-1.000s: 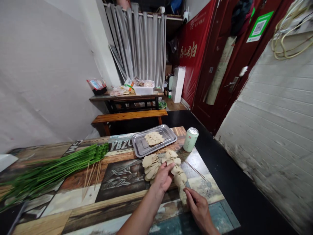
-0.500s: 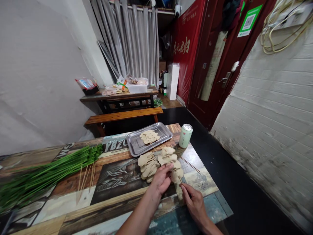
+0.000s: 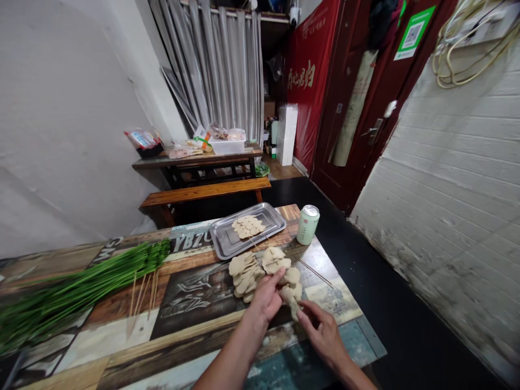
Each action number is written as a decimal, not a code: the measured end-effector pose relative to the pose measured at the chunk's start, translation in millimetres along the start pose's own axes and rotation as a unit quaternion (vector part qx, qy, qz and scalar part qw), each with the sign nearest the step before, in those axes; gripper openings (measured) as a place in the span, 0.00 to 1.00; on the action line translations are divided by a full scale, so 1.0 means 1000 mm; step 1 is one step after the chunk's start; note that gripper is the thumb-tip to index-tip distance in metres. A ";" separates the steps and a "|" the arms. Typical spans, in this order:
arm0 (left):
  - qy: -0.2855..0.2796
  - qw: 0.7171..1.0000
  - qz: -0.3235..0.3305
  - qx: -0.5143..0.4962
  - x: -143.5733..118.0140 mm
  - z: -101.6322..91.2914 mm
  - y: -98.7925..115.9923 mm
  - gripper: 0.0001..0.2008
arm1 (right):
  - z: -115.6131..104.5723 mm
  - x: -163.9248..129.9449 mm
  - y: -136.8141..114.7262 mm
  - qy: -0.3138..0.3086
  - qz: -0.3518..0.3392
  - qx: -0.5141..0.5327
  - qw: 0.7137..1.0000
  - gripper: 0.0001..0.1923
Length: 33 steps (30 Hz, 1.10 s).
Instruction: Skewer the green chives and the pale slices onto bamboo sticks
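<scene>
My left hand (image 3: 266,298) is closed on a skewer of pale beige flat slices (image 3: 274,261), its thumb and fingers pressing the middle slices. At the near end, my right hand (image 3: 320,327) pinches the lowest slice (image 3: 293,307), which looks drawn out toward the fingers; the stick's end is hidden there. Just left of the held skewer lies a pile of similar beige slices (image 3: 246,276). Beyond the hands, a metal tray (image 3: 225,250) bears more skewered slices (image 3: 247,226), with thin sticks reaching over its near edge.
A pale green can (image 3: 307,225) stands right of the tray. Thin bamboo sticks (image 3: 319,273) lie near the table's right edge, and several more (image 3: 142,292) beside long green stalks (image 3: 97,276) at left. Past the table are a wooden bench (image 3: 211,190) and another loaded table (image 3: 182,160).
My right hand has shifted from gripping the stick's near end to pinching the lowest slice, which now extends toward me. The slices in my left hand have tilted and bunched slightly.
</scene>
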<state>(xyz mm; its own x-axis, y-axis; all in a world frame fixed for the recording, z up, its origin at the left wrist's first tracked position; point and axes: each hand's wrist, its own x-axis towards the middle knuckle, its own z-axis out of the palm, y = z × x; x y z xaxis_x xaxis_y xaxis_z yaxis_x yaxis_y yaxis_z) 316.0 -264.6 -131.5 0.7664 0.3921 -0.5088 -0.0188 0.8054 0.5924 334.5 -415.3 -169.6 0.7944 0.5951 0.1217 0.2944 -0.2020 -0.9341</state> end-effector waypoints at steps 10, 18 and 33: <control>-0.031 0.999 0.005 0.024 0.000 -0.001 -0.007 0.09 | -0.004 0.052 -0.017 -0.016 0.031 0.141 0.989 0.15; 0.015 0.996 0.058 0.070 0.003 -0.001 -0.012 0.12 | 0.004 0.050 -0.011 0.017 0.038 0.164 0.986 0.10; 0.011 0.999 -0.031 0.034 0.003 -0.005 -0.006 0.08 | 0.005 0.046 0.002 0.056 0.072 0.172 0.981 0.17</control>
<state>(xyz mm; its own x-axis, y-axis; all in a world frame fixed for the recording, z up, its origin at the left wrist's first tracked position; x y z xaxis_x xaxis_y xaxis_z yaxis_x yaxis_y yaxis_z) 315.7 -265.9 -139.5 0.7499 0.3523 -0.5600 0.0736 0.7968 0.5998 368.5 -384.6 -167.4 0.8733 0.4871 -0.0010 -0.0054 0.0077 -1.0000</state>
